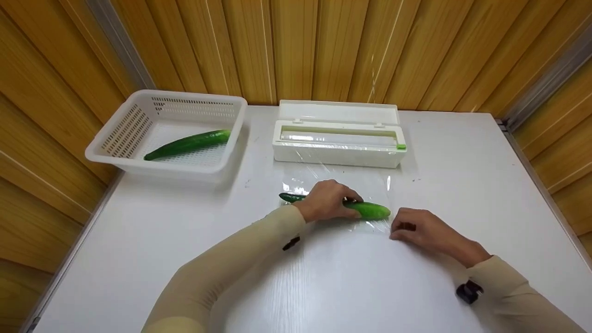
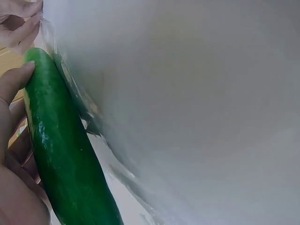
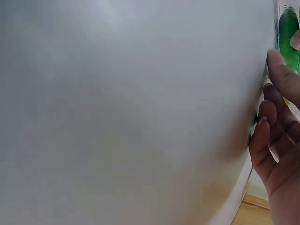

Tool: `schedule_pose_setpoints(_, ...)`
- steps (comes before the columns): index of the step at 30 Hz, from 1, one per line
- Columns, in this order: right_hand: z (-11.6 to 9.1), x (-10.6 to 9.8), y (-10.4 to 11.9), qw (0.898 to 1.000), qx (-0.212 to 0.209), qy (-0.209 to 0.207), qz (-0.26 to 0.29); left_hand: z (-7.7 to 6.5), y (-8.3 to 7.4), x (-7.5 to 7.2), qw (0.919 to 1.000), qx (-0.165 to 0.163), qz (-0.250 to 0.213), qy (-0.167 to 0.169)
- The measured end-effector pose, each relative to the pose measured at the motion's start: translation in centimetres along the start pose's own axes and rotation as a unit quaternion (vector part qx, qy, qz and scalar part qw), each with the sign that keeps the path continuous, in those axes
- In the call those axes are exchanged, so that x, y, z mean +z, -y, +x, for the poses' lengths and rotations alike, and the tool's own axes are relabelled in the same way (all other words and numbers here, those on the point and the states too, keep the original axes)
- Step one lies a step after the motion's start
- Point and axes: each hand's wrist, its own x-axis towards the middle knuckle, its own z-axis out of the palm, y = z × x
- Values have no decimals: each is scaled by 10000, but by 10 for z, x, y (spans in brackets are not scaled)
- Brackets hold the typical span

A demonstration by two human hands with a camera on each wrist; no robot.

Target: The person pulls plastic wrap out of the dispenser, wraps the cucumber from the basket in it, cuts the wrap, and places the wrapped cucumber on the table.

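Observation:
A green cucumber [image 1: 373,211] lies across a sheet of clear plastic wrap [image 1: 360,179] drawn out over the white table. My left hand [image 1: 327,200] grips the cucumber around its middle, hiding that part in the head view. In the left wrist view, the thumb presses along the cucumber's [image 2: 70,150] side while the other fingers pass behind it. Just beyond the cucumber's pale end, my right hand [image 1: 428,233] pinches the near right corner of the wrap between thumb and fingertips. The wrap dispenser [image 1: 337,157], lid raised, stands behind, with the film running out over its front.
At the back left stands a white perforated basket [image 1: 194,170] with a second cucumber [image 1: 189,144] in it. Inside the dispenser sits the roll [image 1: 342,138], with a green slider [image 1: 401,146] at the right end. Wood-patterned walls [image 1: 296,51] bound the table [image 1: 351,286].

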Motion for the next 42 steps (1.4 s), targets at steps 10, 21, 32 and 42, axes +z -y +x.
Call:
schedule_pose_setpoints(10, 12, -16, 9, 9954, -555, -427, -652, 0, 0, -1, 10000, 5, 44, 36)
schedule_pose_setpoints(21, 29, -27, 11, 9792, -865, -825, -1642, 2, -1, -3, 9995, 74, 291, 120)
schedule_pose_setpoints(32, 33, -7, -4, 9861, -424, -1054, -1209, 3, -2, -3, 9998, 58, 123, 148)
schedule_pose_setpoints(42, 36, 0, 6, 9948, 694, -605, 423, 0, 0, -1, 9999, 77, 86, 36)
